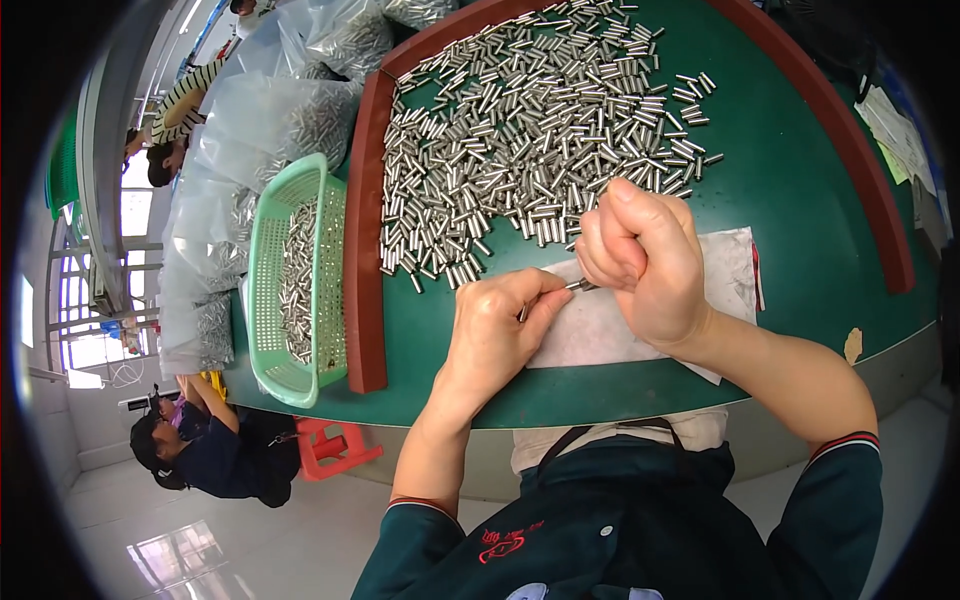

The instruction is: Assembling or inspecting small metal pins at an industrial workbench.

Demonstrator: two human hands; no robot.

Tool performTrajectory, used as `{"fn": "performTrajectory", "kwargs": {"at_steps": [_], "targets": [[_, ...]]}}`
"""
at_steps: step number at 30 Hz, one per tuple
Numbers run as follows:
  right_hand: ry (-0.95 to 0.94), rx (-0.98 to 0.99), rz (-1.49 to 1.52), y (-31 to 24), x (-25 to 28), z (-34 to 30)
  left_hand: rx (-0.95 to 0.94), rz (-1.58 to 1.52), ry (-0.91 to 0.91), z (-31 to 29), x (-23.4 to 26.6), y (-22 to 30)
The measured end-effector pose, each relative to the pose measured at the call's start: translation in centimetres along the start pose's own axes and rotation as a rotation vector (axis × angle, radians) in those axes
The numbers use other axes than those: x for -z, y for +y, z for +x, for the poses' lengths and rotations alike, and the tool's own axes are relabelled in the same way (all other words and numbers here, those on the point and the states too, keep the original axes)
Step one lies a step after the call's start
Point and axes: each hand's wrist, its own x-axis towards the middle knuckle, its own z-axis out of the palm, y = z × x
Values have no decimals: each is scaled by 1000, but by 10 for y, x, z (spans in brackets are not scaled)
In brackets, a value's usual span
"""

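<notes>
My left hand (492, 325) is closed in a pinch over the front of the table, its thumb and forefinger on a small metal pin (578, 286). Close by on the right, my right hand (650, 265) is curled into a fist with the thumb on top. The pin's end points toward this fist, and whatever the fist holds is hidden by its fingers. Beneath both hands lies a smudged white cloth (725, 275). Just beyond them spreads a big heap of short, shiny metal pins (540, 130) on the green tabletop (790, 200).
Dark red raised strips (366, 250) border the heap at left and right. Left of it stands a light green perforated basket (330, 250) with pins inside, beside clear bags (270, 120) of similar parts. Papers (895, 135) lie at far right. A person (215, 445) works near a red stool (335, 450).
</notes>
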Motion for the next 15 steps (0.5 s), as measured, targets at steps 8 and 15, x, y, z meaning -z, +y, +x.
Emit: {"fn": "performTrajectory", "kwargs": {"at_steps": [8, 15], "targets": [[16, 66, -67, 4, -4, 0, 5, -5, 14, -1, -2, 0], [-33, 70, -130, 9, -4, -5, -11, -12, -4, 1, -1, 0]]}}
